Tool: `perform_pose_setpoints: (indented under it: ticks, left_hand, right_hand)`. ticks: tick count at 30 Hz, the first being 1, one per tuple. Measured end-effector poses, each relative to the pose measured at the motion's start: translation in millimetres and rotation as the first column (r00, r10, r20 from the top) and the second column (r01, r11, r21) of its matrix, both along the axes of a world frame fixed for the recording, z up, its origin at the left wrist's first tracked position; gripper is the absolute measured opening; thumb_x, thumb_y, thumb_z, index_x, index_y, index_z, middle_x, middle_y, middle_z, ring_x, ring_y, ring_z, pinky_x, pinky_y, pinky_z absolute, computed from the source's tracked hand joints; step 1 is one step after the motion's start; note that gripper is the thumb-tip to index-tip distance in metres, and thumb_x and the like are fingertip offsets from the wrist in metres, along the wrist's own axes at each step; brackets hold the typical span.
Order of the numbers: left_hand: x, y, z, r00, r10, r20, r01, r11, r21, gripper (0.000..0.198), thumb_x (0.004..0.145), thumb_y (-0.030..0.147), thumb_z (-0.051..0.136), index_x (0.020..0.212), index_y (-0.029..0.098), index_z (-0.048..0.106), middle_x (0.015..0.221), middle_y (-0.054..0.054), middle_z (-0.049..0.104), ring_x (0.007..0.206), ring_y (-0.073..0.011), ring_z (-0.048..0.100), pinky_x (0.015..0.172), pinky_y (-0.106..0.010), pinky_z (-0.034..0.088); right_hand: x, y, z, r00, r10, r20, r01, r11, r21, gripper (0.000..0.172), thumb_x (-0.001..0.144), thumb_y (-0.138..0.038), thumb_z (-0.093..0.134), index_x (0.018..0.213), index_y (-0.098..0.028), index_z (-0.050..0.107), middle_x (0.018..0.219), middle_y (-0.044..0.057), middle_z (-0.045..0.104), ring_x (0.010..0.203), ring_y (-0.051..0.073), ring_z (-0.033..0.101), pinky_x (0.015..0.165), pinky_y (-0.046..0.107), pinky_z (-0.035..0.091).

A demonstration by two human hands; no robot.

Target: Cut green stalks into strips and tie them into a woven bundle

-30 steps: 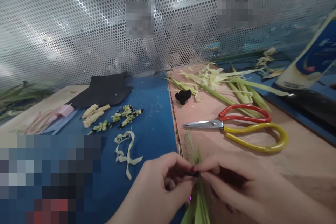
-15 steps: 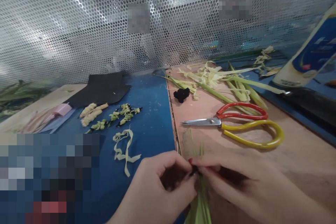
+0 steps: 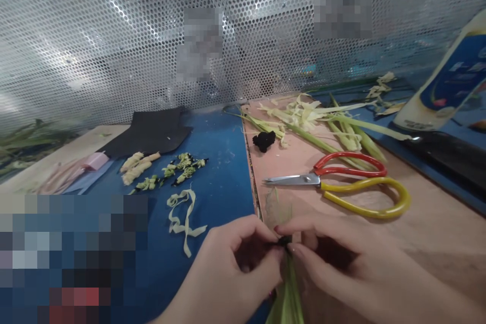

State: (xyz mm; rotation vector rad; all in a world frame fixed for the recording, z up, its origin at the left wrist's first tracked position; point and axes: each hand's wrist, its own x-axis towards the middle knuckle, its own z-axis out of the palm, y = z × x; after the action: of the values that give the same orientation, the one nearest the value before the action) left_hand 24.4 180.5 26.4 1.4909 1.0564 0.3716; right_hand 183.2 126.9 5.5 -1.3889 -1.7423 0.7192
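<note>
At the bottom centre, a bundle of green leaf strips point(image 3: 289, 291) is gathered at a narrow neck. A small black tie point(image 3: 284, 241) lies around or across that neck; I cannot tell which. From the left, my left hand point(image 3: 235, 263) pinches the tie between thumb and forefinger. Opposite it, the thumb and forefinger of my right hand point(image 3: 353, 258) pinch at the neck by the tie. The fingertips almost meet. Just beyond my hands, scissors point(image 3: 309, 179) with red and yellow handles lie with blades closed, pointing left.
A black fuzzy clump point(image 3: 264, 140) and pale peeled stalks point(image 3: 307, 111) lie on the pinkish board point(image 3: 436, 223). To the left are a curled pale strip point(image 3: 186, 223), small green pieces point(image 3: 186, 164) and black sheets point(image 3: 152, 129). A bottle point(image 3: 442, 81) stands right. Perforated metal point(image 3: 152, 55) closes the back.
My fingers have shifted slightly at the neck, and more of the black tie shows between them. The scissors and loose pieces stay where they lay.
</note>
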Motion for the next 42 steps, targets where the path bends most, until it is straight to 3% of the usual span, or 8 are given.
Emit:
perform_pose_setpoints:
  ticks: [5, 14, 20, 27, 33, 42]
  left_hand:
    - [-1, 2, -1.8, 0.999, -0.034, -0.031, 0.035, 0.999, 0.031, 0.008, 0.071, 0.024, 0.054, 0.069, 0.016, 0.052, 0.054, 0.004, 0.052, 0.047, -0.0084, 0.047, 0.049, -0.021, 0.038]
    - [0, 4, -1.7, 0.994, -0.094, -0.047, 0.098, 0.992, 0.077, 0.009, 0.073, 0.025, 0.052, 0.069, 0.017, 0.051, 0.053, 0.004, 0.053, 0.048, -0.0091, 0.048, 0.047, -0.021, 0.038]
    - [0, 3, -2.7, 0.997, -0.044, -0.061, 0.049, 0.995, 0.084, 0.012, 0.073, 0.027, 0.054, 0.079, 0.016, 0.053, 0.057, 0.004, 0.055, 0.049, -0.0091, 0.05, 0.046, -0.02, 0.038]
    - [1, 3, 5.1, 0.996, -0.044, -0.073, 0.046, 0.998, 0.035, 0.008, 0.076, 0.024, 0.053, 0.076, 0.016, 0.052, 0.056, 0.005, 0.055, 0.046, -0.0054, 0.048, 0.041, -0.014, 0.033]
    - [1, 2, 8.6, 0.997, -0.032, -0.075, 0.033, 0.999, 0.005, 0.007, 0.077, 0.023, 0.052, 0.077, 0.016, 0.054, 0.056, 0.005, 0.055, 0.046, -0.005, 0.049, 0.041, -0.013, 0.034]
    - [-1, 4, -1.8, 0.998, -0.037, -0.058, 0.041, 0.996, 0.073, 0.008, 0.075, 0.025, 0.053, 0.075, 0.017, 0.055, 0.053, 0.005, 0.055, 0.043, -0.0059, 0.049, 0.04, -0.014, 0.035]
  right_hand:
    - [0, 1, -1.5, 1.0, -0.001, 0.005, 0.001, 1.0, -0.017, 0.018, 0.082, -0.018, 0.044, 0.083, -0.022, 0.061, 0.054, -0.005, 0.048, 0.048, 0.007, 0.046, 0.047, 0.016, 0.04]
    - [0, 2, -1.9, 0.999, -0.026, -0.045, 0.02, 0.99, -0.14, 0.012, 0.082, -0.019, 0.045, 0.078, -0.021, 0.057, 0.056, -0.006, 0.045, 0.051, 0.007, 0.045, 0.049, 0.018, 0.038]
    - [-2, 1, 1.7, 0.997, -0.037, -0.07, 0.024, 0.983, -0.182, 0.013, 0.081, -0.02, 0.045, 0.075, -0.021, 0.056, 0.055, -0.007, 0.042, 0.047, 0.006, 0.041, 0.046, 0.018, 0.036]
    - [2, 3, 0.3, 1.0, -0.012, -0.018, 0.009, 0.988, -0.151, 0.013, 0.082, -0.02, 0.045, 0.075, -0.021, 0.056, 0.055, -0.006, 0.046, 0.049, 0.007, 0.045, 0.046, 0.017, 0.038]
    - [0, 4, 0.3, 0.997, -0.023, -0.069, 0.011, 0.985, -0.17, 0.015, 0.083, -0.019, 0.042, 0.08, -0.021, 0.056, 0.064, -0.003, 0.06, 0.055, 0.009, 0.053, 0.051, 0.019, 0.042]
    - [4, 4, -2.5, 0.999, 0.001, 0.04, 0.004, 0.994, -0.11, 0.013, 0.083, -0.02, 0.045, 0.078, -0.021, 0.057, 0.056, -0.004, 0.05, 0.051, 0.008, 0.048, 0.048, 0.018, 0.039]
